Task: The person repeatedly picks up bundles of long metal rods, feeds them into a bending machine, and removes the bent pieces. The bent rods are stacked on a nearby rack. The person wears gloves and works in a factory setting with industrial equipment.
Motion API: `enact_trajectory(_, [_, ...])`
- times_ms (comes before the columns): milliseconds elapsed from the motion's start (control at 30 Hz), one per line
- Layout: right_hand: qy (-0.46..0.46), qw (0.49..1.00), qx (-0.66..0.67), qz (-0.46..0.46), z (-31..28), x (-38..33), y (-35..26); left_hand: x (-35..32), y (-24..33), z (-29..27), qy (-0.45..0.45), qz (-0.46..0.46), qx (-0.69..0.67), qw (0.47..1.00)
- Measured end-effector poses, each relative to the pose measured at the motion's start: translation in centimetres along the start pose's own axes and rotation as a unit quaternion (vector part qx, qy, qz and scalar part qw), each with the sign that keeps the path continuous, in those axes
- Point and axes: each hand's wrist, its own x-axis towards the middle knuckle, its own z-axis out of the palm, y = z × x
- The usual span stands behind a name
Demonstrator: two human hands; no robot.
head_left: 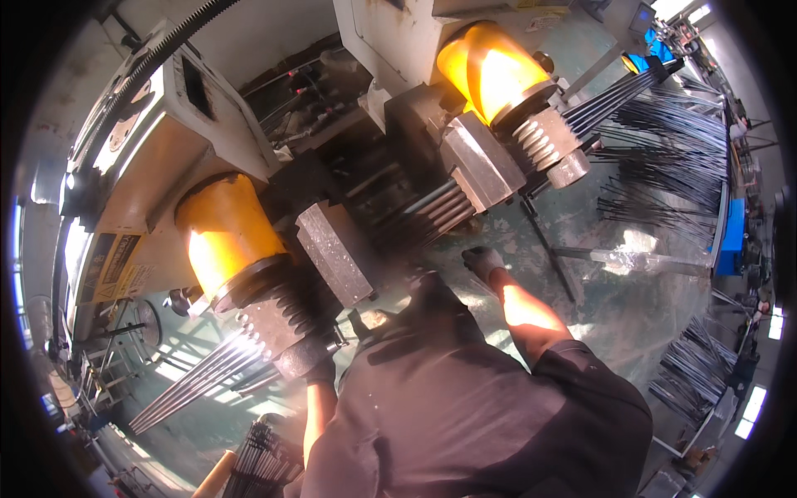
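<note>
Head cam: my R hand (481, 262), in a dark glove, hangs above the green floor (614, 307), just below the R block (486, 162) in the pic. Its fingers look curled in; can't tell how tightly, or if they've hold of anything. The mid rods (448, 209) lie up & L of those fingers, w/ a gap showing btwn; they run down-L from the R block into blur & shadow.

My L hand (320, 370), also dark-gloved, is at the round end of the L ridged clamp (274, 325), mostly hidden by it; can't tell how open its fingers are, whether they touch the clamp, or what they hold. The L rods (191, 378) poke out of that clamp toward lower L, on its far side from the hand.

Machine: L yellow cyl. (220, 224) above the L clamp, L block (336, 253) just R of it; R yellow cyl. (490, 62) next to the R ridged clamp (548, 141), R rods (610, 100) sticking out up-R. More rods piled far R (664, 158), plus a dark bundle (261, 461) at bottom L.
</note>
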Motion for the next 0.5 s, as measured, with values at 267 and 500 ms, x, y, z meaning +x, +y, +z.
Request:
enact_trajectory(267, [0.021, 0.984, -0.174, 0.027, 3.3, -9.4, 7.3, -0.6, 2.0, -3.0, -0.006, 0.031, -0.050, 0.998])
enact_trajectory(500, [0.018, 0.980, -0.191, 0.057, 2.8, -14.1, 14.6, 3.9, -4.0, -12.2, -0.178, -0.110, -0.280, 0.937])
